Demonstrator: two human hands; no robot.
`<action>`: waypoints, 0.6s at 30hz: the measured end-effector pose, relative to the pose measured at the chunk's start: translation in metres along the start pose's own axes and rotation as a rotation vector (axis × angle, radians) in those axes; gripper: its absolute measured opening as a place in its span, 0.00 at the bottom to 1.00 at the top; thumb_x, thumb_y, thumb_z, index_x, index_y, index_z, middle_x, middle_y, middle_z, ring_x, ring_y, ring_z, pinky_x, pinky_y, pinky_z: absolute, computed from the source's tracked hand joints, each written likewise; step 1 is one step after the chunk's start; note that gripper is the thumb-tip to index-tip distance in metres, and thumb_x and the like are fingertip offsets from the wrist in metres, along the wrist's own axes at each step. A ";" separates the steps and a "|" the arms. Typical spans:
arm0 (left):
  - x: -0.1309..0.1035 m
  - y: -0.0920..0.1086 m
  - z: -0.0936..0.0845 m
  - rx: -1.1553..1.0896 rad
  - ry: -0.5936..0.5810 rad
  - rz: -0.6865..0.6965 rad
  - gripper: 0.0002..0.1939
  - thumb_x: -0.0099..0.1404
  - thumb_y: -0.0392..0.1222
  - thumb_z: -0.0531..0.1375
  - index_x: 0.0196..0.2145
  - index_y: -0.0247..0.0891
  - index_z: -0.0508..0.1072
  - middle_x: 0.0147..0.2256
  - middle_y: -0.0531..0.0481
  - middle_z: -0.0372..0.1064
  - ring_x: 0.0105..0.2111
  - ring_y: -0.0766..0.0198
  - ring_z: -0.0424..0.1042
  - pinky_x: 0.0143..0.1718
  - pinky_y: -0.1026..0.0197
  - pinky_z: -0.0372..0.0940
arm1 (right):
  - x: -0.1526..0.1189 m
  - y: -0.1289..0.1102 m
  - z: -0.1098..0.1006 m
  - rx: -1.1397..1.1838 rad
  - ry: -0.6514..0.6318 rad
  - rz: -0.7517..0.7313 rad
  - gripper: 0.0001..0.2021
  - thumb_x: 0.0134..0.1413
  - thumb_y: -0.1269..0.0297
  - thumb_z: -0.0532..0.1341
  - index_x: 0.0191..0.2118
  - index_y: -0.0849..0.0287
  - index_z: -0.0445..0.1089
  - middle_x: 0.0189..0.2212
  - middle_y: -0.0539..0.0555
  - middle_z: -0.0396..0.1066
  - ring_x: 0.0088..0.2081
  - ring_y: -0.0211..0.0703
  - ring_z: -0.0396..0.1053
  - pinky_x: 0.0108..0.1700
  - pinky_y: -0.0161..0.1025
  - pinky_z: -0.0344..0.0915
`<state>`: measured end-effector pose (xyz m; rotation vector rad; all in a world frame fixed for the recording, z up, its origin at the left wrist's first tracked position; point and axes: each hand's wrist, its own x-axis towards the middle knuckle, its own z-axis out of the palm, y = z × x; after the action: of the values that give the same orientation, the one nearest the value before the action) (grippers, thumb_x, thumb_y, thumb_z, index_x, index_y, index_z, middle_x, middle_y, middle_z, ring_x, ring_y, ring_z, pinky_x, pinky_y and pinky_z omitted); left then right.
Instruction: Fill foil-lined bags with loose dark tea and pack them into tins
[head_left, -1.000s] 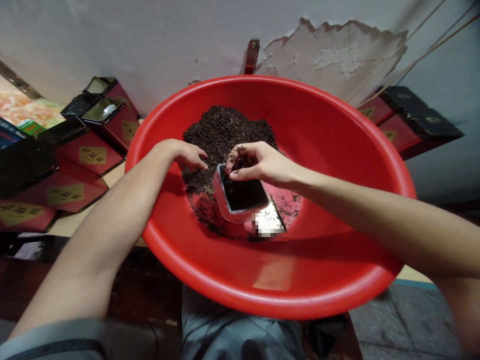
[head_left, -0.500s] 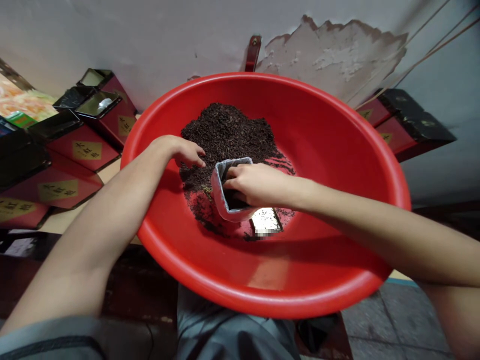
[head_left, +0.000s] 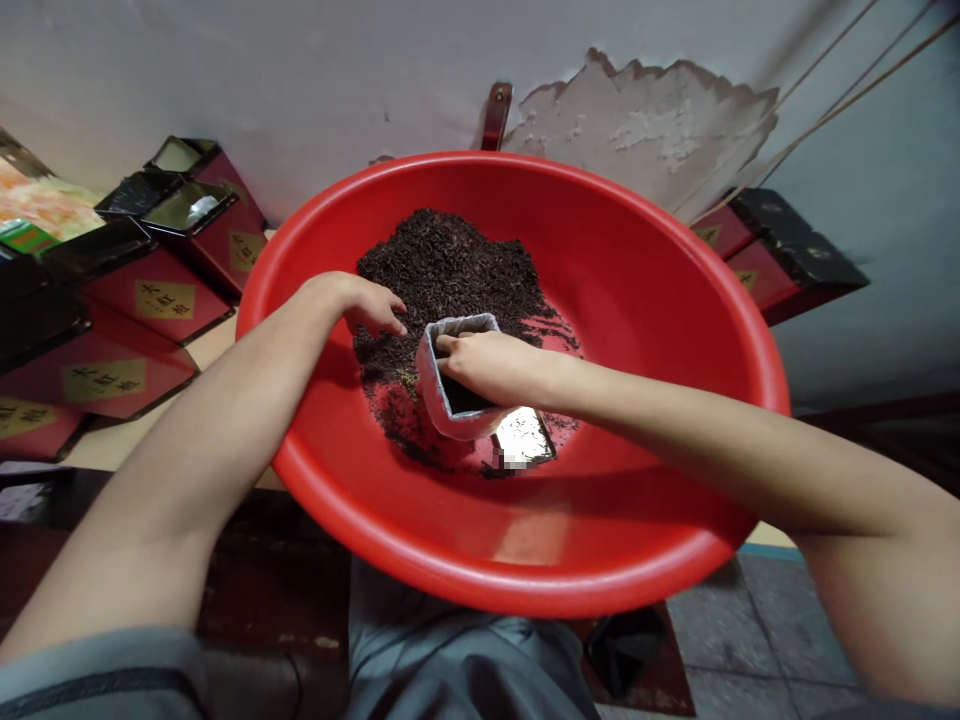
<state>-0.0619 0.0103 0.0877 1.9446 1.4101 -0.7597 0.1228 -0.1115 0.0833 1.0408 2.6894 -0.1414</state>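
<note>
A heap of dark loose tea leaves (head_left: 457, 270) lies in a large red plastic basin (head_left: 660, 330). My left hand (head_left: 375, 305) rests at the left side of the heap, fingers stretched out and apart, holding nothing. In the basin's middle, in front of the heap, stands a tin lined with a clear plastic bag (head_left: 441, 410), its mouth upward and dark inside. My right hand (head_left: 484, 368) reaches into this mouth with its fingers spread and bent down; the fingertips are hidden inside. Beside the tin lies a shiny gold square lid (head_left: 525, 435), strewn with leaf bits.
Several red-and-black tea tins with yellow labels (head_left: 161, 300) stand left of the basin, some with open tops. More tins (head_left: 780, 255) stand at the right by the wall. Behind the basin is a wall with peeling plaster (head_left: 652, 120). Cords hang at the upper right.
The view has shifted slightly, so the basin and tins sit a little further left. My right hand stays in the tin, its fingers a bit deeper. My left hand keeps its place.
</note>
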 end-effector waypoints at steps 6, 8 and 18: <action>0.001 -0.001 -0.001 0.005 0.000 0.013 0.42 0.73 0.52 0.57 0.79 0.43 0.47 0.71 0.39 0.63 0.65 0.47 0.70 0.55 0.58 0.72 | -0.009 -0.006 -0.017 0.036 -0.188 -0.012 0.09 0.59 0.76 0.63 0.38 0.63 0.83 0.33 0.61 0.81 0.30 0.49 0.76 0.29 0.41 0.59; 0.001 -0.001 -0.001 0.015 -0.001 0.017 0.43 0.73 0.52 0.56 0.79 0.43 0.46 0.71 0.39 0.63 0.65 0.46 0.70 0.56 0.57 0.72 | -0.010 -0.002 -0.018 0.045 -0.072 0.033 0.12 0.61 0.77 0.61 0.38 0.63 0.83 0.36 0.62 0.82 0.32 0.48 0.76 0.31 0.41 0.60; -0.002 0.003 -0.002 0.007 0.013 0.002 0.42 0.73 0.51 0.56 0.79 0.41 0.47 0.71 0.38 0.63 0.65 0.48 0.69 0.52 0.61 0.72 | -0.030 0.100 -0.010 0.348 0.623 0.351 0.04 0.59 0.67 0.69 0.37 0.56 0.83 0.31 0.51 0.79 0.40 0.46 0.77 0.50 0.44 0.70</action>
<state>-0.0596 0.0096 0.0909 1.9592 1.4151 -0.7538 0.2097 -0.0548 0.1010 1.9187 3.0063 -0.2609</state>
